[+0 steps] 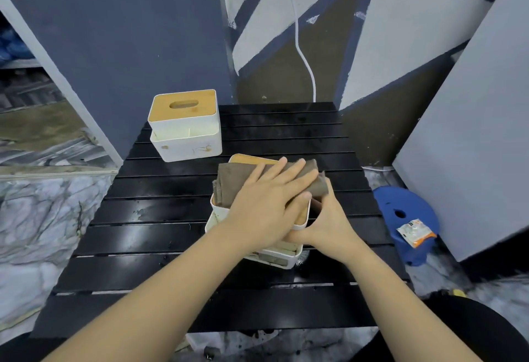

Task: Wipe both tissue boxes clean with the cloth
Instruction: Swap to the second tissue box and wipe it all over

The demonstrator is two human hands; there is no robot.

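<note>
Left hand [266, 204] flat, fingers spread, pressing brown cloth [237, 178] onto wooden lid of near tissue box [274, 256], centre of frame on black slatted counter [160, 235]. Right hand [326, 224] clamped on box's right side. Second tissue box [186, 130] upper left of centre, well apart, untouched.

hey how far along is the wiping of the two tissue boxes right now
Nothing reads as finished yet. In hand: the left hand presses the brown cloth flat on the wooden lid of the near tissue box, while the right hand steadies that box at its right side. Left: the far tissue box stands untouched at the back of the black slatted table, with brownish marks showing on its white front.
</note>
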